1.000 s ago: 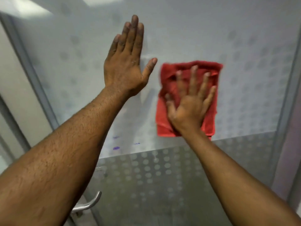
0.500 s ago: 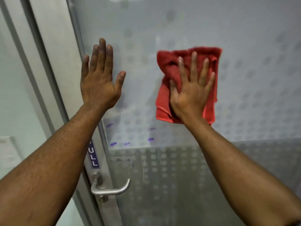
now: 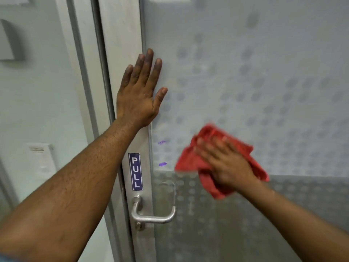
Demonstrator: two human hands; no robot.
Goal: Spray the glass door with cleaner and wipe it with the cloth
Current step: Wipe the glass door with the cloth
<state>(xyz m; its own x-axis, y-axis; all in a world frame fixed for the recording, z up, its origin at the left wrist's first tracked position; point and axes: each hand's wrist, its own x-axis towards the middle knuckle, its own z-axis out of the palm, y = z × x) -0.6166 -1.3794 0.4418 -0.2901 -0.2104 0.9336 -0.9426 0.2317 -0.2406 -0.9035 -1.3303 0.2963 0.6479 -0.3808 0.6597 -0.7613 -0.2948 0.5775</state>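
The frosted glass door (image 3: 255,76) with a dotted pattern fills the right of the view. My right hand (image 3: 224,165) presses a crumpled red cloth (image 3: 190,157) flat against the glass near the line where the frosting turns darker; both are motion-blurred. My left hand (image 3: 140,91) lies flat with fingers spread on the door's metal frame and the glass edge, holding nothing. Two small purple marks (image 3: 162,153) sit on the glass left of the cloth. No spray bottle is in view.
A metal lever handle (image 3: 154,217) and a blue PULL sticker (image 3: 136,171) sit on the door frame below my left hand. To the left are the door jamb (image 3: 88,91) and a pale wall with a white plate (image 3: 40,157).
My right hand has swept the red cloth downward and to the right across the glass. The view has shifted so that the frame, sticker and handle show; my left hand rests on the frame edge.
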